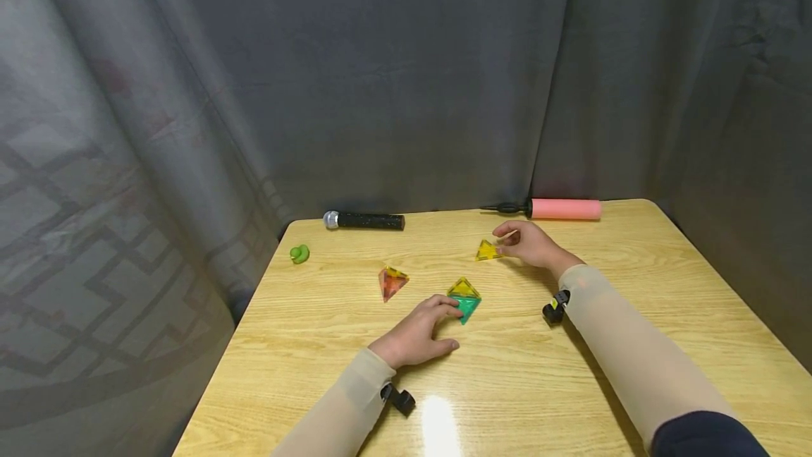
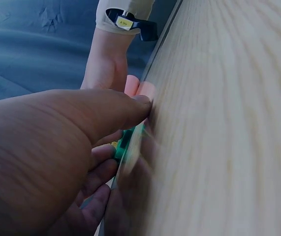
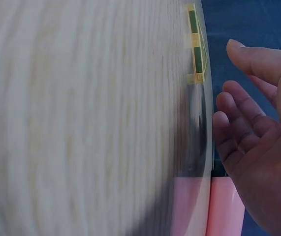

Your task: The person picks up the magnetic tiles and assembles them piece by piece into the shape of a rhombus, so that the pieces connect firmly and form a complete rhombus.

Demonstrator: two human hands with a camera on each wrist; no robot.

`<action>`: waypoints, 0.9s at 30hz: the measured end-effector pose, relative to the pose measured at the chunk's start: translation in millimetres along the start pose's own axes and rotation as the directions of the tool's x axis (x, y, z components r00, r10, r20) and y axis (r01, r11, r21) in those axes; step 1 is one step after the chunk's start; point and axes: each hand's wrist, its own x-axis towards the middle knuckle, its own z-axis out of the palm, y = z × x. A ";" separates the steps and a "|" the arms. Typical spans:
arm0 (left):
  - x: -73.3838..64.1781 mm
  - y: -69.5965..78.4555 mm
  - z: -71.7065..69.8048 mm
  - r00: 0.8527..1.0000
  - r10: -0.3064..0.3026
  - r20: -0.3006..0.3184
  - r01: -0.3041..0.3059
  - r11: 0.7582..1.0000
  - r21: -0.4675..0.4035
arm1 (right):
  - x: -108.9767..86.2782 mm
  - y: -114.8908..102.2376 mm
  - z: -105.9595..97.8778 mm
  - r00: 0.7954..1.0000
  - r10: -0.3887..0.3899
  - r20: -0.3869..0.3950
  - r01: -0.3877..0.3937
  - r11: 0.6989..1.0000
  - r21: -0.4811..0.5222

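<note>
On the wooden table, my left hand [image 1: 419, 333] rests its fingertips at the left edge of a translucent green triangular tile [image 1: 469, 307], thumb held apart. A yellow triangular tile [image 1: 463, 286] adjoins the green one along its far side. Farther back, my right hand [image 1: 531, 244] hovers beside another yellow triangular tile [image 1: 486, 252]. In the right wrist view this yellow tile [image 3: 197, 49] lies flat, with a gap between it and the loosely bent fingers. In the left wrist view, the left hand [image 2: 46, 147] covers most of the green tile [image 2: 124, 144].
Left of the tiles lies an orange-red piece [image 1: 391, 285] with a yellow edge. A black microphone [image 1: 371, 221] and a pink hand pump [image 1: 566, 209] lie along the back edge. A small green toy [image 1: 300, 254] sits at the far left. Grey curtains [image 1: 380, 76] surround the table.
</note>
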 end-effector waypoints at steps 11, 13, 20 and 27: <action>0.8 0.2 0.0 1.000 0.007 -0.002 -0.007 1.000 0.002 | 12.9 6.1 2.8 0.999 0.030 0.025 -0.030 0.999 -0.021; 0.9 0.0 0.3 1.000 0.007 -0.001 -0.007 1.000 0.003 | 15.1 7.3 2.6 0.999 0.038 0.035 -0.037 0.999 -0.028; 1.0 1.1 -1.0 1.000 0.003 -0.005 -0.003 1.000 -0.001 | 20.6 6.7 0.3 0.996 0.058 0.065 -0.054 0.996 -0.067; 0.9 -0.7 0.4 1.000 0.001 -0.007 -0.001 1.000 -0.004 | 23.9 3.7 3.0 0.994 0.063 0.088 -0.058 0.997 -0.058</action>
